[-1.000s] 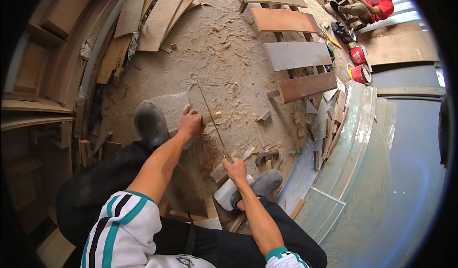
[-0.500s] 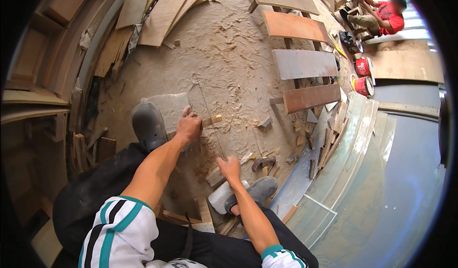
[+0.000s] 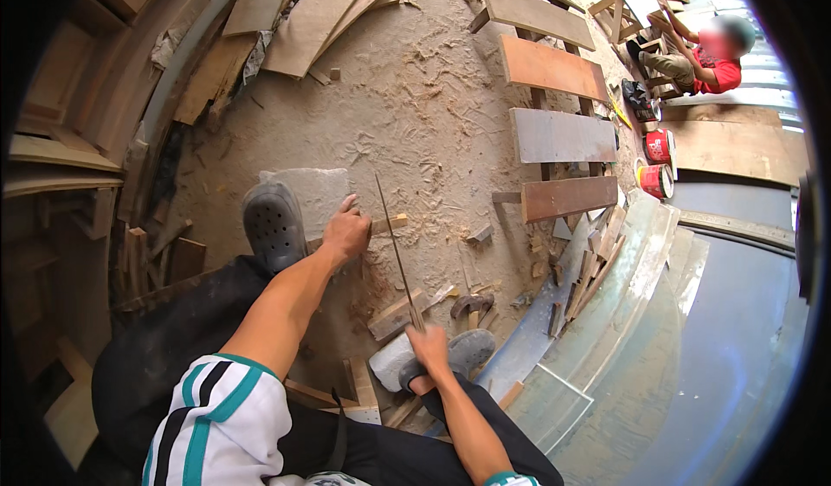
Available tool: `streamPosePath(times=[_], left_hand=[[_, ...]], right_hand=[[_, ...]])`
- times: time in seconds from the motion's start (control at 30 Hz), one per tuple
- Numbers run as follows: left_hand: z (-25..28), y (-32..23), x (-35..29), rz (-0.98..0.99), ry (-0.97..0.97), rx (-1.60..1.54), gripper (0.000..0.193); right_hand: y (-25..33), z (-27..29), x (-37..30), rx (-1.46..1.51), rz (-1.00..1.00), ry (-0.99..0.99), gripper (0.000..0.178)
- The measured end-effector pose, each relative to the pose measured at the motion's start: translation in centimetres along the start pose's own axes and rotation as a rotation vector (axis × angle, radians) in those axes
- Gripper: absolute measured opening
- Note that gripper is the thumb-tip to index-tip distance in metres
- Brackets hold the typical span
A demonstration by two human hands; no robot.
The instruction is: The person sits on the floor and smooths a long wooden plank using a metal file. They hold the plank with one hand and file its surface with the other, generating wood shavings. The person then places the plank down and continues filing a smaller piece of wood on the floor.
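My left hand (image 3: 347, 231) is closed over a narrow wood strip (image 3: 389, 223), holding it down against a pale stone block (image 3: 303, 190). The strip's cut end sticks out to the right of my fingers. In my right hand (image 3: 428, 347) is the handle of a handsaw (image 3: 397, 257), seen nearly edge-on as a thin dark line pointing away from me. The blade passes close to the strip's right end; whether its teeth touch the wood I cannot tell. My left foot, in a grey clog (image 3: 273, 225), rests on the block's left side.
A hammer (image 3: 473, 302) and wood offcuts (image 3: 398, 315) lie near my right foot. Painted boards (image 3: 554, 69) stand on supports at the far right, beside red cans (image 3: 655, 180). Glass sheets (image 3: 623, 347) lie to the right. Plywood pieces (image 3: 316, 23) lean far left. Another person (image 3: 718, 69) sits far right.
My right hand has drawn back toward me with the saw, and the blade now shows more plainly. The left hand keeps its hold on the strip. The whole view has shifted slightly.
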State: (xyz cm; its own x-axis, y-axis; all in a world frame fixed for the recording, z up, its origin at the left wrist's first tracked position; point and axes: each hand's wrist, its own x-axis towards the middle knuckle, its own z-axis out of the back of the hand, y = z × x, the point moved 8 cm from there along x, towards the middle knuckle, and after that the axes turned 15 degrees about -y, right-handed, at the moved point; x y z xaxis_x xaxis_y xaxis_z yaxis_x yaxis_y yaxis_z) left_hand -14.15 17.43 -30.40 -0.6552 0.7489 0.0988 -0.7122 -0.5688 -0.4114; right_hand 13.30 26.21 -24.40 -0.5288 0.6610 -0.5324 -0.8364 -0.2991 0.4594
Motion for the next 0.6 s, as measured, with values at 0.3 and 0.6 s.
streamPosePath(times=[0.3,0.6], left_hand=[[0.5,-1.6,1.1,-0.035,-0.015,-0.003,0.011],[0.8,-1.5,0.9,-0.019,0.015,0.012,0.012]], right_hand=[[4.2,-1.4,6.5,0.106,0.088,-0.16,0.041],[3.2,-0.7,4.7,0.183,0.19,-0.22,0.038]])
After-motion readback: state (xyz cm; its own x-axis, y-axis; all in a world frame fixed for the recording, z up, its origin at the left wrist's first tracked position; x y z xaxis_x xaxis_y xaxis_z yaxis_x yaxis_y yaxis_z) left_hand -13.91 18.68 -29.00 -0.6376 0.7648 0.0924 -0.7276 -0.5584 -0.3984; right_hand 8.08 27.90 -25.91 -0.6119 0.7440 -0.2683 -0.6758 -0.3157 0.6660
